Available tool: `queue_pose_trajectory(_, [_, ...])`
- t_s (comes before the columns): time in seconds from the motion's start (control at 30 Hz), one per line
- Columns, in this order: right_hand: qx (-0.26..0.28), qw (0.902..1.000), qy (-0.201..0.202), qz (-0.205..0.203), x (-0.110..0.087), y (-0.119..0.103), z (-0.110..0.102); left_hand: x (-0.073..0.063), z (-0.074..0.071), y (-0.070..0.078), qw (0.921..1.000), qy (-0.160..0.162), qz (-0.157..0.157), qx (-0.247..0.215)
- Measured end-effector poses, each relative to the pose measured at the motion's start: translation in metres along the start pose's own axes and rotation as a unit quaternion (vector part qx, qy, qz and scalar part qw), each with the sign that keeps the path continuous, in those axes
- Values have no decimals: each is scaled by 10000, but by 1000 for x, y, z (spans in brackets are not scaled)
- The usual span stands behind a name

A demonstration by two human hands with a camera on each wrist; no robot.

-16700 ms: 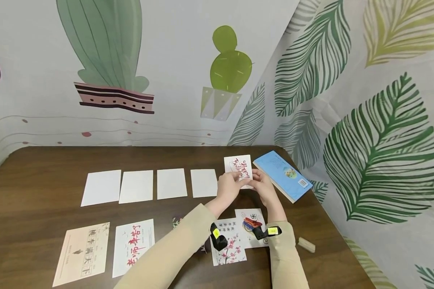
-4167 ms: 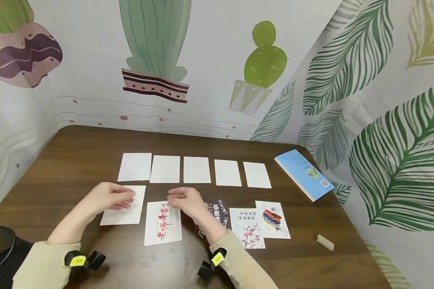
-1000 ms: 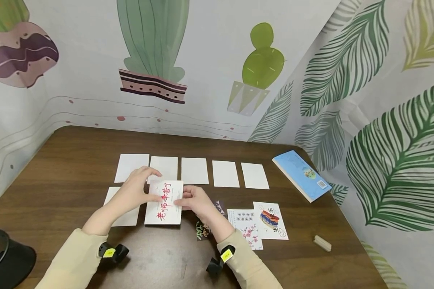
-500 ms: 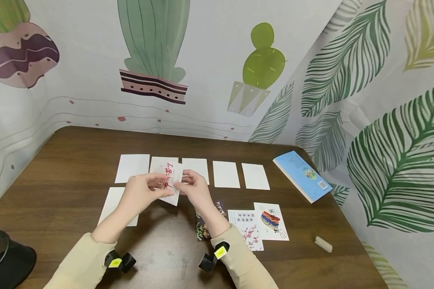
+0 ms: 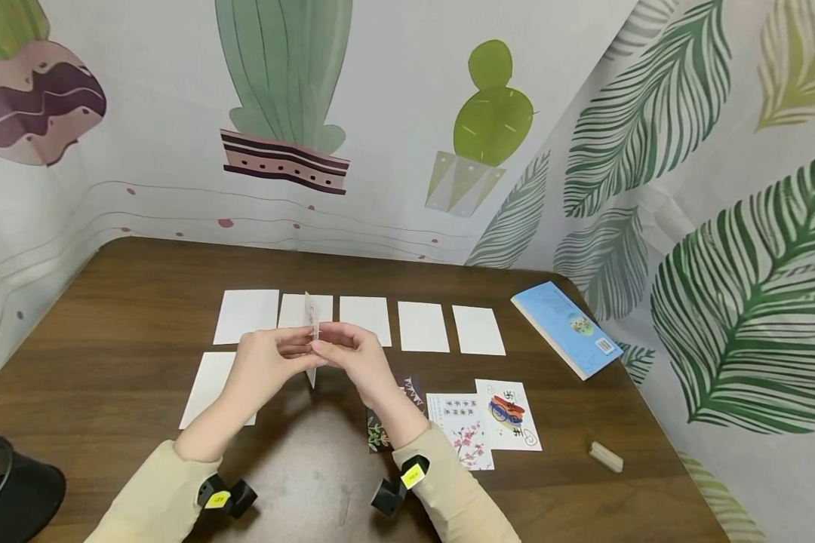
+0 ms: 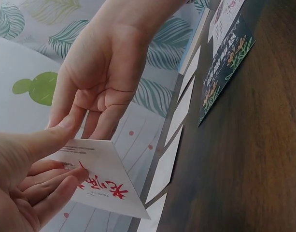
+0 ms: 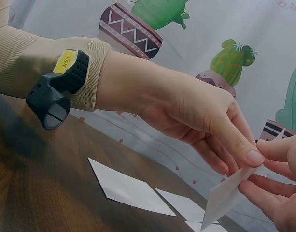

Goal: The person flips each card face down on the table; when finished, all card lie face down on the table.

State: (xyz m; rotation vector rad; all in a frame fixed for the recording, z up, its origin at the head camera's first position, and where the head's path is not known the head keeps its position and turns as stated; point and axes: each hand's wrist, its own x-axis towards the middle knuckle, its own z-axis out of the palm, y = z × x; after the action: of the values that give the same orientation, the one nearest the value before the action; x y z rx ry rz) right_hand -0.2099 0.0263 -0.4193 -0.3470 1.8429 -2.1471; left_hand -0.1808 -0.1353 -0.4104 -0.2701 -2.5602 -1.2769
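A greeting card (image 5: 313,313) with red Chinese writing stands upright between both hands, seen almost edge-on in the head view. My left hand (image 5: 265,366) pinches its left side between thumb and fingers. From the right, my right hand (image 5: 361,358) pinches it too, thumb on the near side. In the left wrist view the card's printed face (image 6: 116,181) shows, its upper part tilted away behind the fingers. The right wrist view shows its plain white back (image 7: 224,199). The card is held above the table, near a row of blank white cards (image 5: 363,320).
Another blank white card (image 5: 207,388) lies front left. A dark flowered card (image 5: 378,434) is partly hidden under the right forearm, beside a plum-blossom card (image 5: 458,430) and a colourful card (image 5: 509,415). A blue book (image 5: 566,329), a small pale block (image 5: 606,457) and a black mesh-topped object (image 5: 23,490) lie around.
Both hands have lifted the red-lettered card off the table and turned it edge-on. Since the earliest frame, the birthday card and the peach card have been replaced by blank white faces.
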Motion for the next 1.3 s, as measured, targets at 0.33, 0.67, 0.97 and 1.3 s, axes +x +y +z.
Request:
queue_pose_trajectory(0.33, [-225,9997,-45,-24,3,3,-7,2,-12,3,9974,-405,-463,-366])
queue_pose_trajectory(0.67, [-825,9928,844,215,13,13,-28,7,-31,-10,9836,-929,-1400,-662])
queue_pose_trajectory(0.97, [-1184,9882,597,769,16,19,-41,9,-29,-30,9587,-1593,-2098,-1070])
queue_pose_trajectory(1.3, [-1535,9787,144,1353,16,24,-34,11,-27,-49,9512,-1755,-2463,-607])
